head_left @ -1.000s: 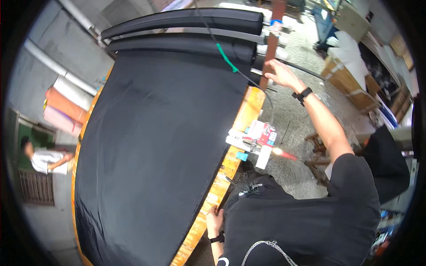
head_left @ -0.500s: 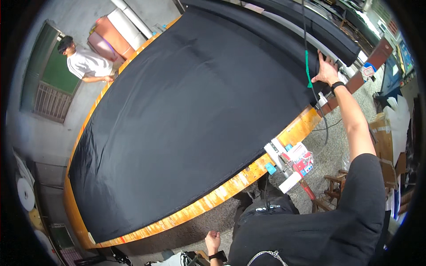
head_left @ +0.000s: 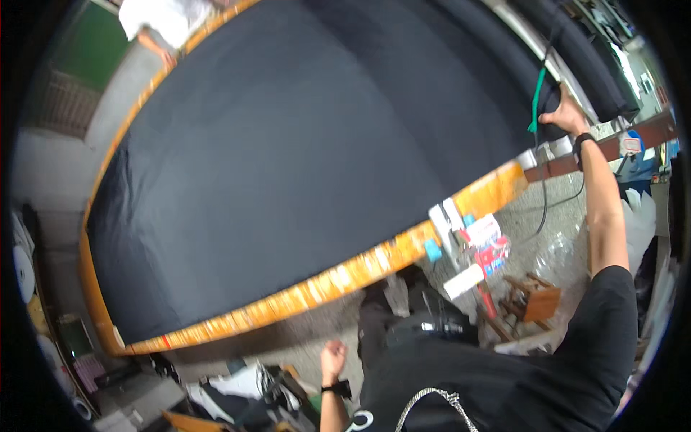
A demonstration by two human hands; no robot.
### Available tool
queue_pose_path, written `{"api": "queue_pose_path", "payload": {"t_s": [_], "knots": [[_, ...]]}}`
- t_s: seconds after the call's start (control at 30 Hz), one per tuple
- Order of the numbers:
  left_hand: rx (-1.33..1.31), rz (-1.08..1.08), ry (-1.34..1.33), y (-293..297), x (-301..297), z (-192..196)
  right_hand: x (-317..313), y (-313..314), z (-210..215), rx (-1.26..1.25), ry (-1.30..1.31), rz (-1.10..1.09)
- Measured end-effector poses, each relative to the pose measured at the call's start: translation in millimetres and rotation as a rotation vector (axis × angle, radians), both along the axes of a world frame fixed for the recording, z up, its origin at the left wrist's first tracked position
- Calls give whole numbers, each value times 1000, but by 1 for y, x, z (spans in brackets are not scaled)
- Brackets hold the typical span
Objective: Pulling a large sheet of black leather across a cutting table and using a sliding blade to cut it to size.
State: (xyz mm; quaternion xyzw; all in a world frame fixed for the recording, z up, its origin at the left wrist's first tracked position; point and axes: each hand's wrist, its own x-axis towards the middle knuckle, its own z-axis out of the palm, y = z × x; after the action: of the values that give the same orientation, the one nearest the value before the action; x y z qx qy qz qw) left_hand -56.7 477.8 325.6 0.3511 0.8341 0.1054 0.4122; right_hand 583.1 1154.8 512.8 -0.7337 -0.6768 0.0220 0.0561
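Note:
A wide sheet of black fabric (head_left: 288, 144) lies over a long wooden table. At its far right end, my right hand (head_left: 567, 115) rests on the fabric beside a pale metal bar (head_left: 536, 43). The thumb there is spread from the fingers, whose tips are partly hidden. My left hand (head_left: 333, 360) hangs near my body, below the table's front edge, its fingers loosely curled with nothing visible in them. A green tie on a dark hanging cable (head_left: 538, 101) dangles just left of my right hand.
A white and red clamp-like device (head_left: 479, 248) sits on the table's front edge (head_left: 324, 288). Across the table, a person in white (head_left: 169, 21) has a hand at the far edge. A wooden stool (head_left: 533, 299) stands on the floor at right, and a brown beam (head_left: 640, 137) extends beyond the table.
The view has shifted, and the person opposite now shows only in part. My right hand has moved a little to the right along with the fabric's end. Folds in the fabric look smoother.

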Motion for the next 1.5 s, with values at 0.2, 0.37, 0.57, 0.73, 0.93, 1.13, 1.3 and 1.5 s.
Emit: {"api": "queue_pose_path", "payload": {"t_s": [0.2, 0.37, 0.57, 0.73, 0.93, 1.13, 1.3, 1.5], "knots": [[82, 615, -101, -45, 26, 26, 19, -15, 17, 64, -106, 58], [-169, 722, -354, -128, 45, -45, -20, -6, -4, -53, -64, -29], [-75, 40, -114, -16, -22, -48, 9, -45, -7, 91, -378, -46], [265, 373, -225, 42, -72, -48, -39, -203, 6, 319, 138, -74], [7, -26, -237, 21, -141, -128, -35, -415, 42, 239, 194, -361], [-58, 266, -380, 12, -152, -140, 5, -506, 77, 169, 157, -632], [-119, 428, -297, -4, -106, -124, 36, -441, 59, 155, 194, -491], [-12, 513, -336, -43, -20, -102, 77, -282, 4, 140, 23, -297]]}}
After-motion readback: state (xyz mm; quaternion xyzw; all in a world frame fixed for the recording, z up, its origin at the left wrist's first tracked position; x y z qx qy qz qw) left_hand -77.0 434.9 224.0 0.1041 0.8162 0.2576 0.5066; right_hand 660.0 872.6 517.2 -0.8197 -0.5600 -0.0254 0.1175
